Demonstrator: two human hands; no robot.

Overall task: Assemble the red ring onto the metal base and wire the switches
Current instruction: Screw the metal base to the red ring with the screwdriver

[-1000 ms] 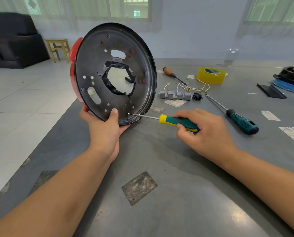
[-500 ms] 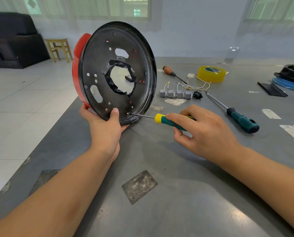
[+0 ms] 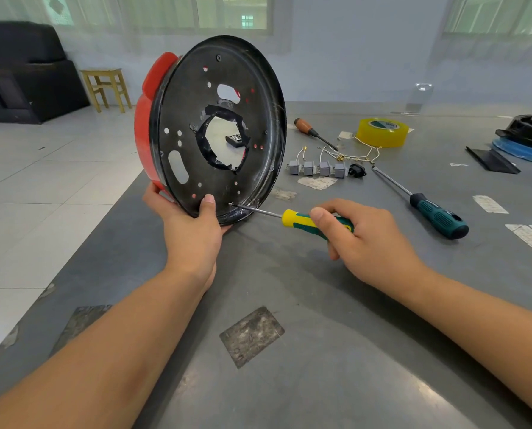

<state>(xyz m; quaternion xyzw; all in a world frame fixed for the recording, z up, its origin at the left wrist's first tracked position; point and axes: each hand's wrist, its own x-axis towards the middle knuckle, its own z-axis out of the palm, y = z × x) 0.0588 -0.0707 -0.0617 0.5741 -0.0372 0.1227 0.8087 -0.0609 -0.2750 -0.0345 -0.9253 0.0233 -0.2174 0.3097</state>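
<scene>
Red ring (image 3: 143, 125) sits behind one black metal base (image 3: 227, 97), held on edge at the table's (image 3: 289, 382) left side. Four grey switches (image 3: 317, 168) lie in a row beyond it, near three screwdrivers and one yellow tape roll (image 3: 382, 132). Left hand (image 3: 190, 230) clasps the base's lower rim, thumb on its face. Right hand (image 3: 366, 243) grips the yellow-green screwdriver (image 3: 301, 223), tip at a screw.

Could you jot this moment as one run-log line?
left hand holds metal base upright | right hand drives screwdriver at lower rim | switches unwired
</scene>
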